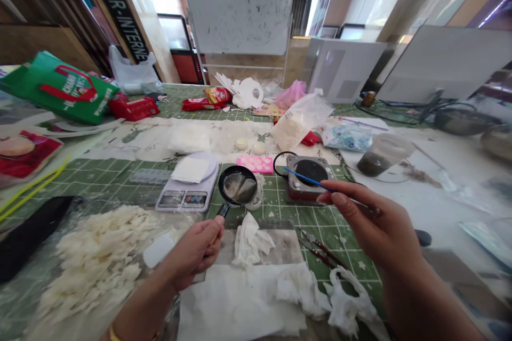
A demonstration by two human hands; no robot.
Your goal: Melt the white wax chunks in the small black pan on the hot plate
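My left hand [200, 245] is closed round the handle of a small black frying pan [239, 185], held above the green checked tablecloth. A thin layer of clear, shiny liquid seems to lie in the pan. Between the thumb and fingers of my right hand [370, 218] is a thin blue stick [304, 177], its tip pointing left toward the pan. Behind that stick stands a small electric hot plate [310, 170] with a dark round top. A pink mould [255, 164] with pale shapes lies just beyond the pan. Left of the pan sits a white kitchen scale [189, 184] with paper on it.
Cream-coloured flakes [100, 256] are heaped on plastic at the left. Crumpled white tissue [252, 240] and white sheets [240, 303] lie in front, beside red-handled pliers [320, 248]. A plastic cup [382, 154] of dark stuff leans at the right; a bag of pale material [298, 120] stands behind.
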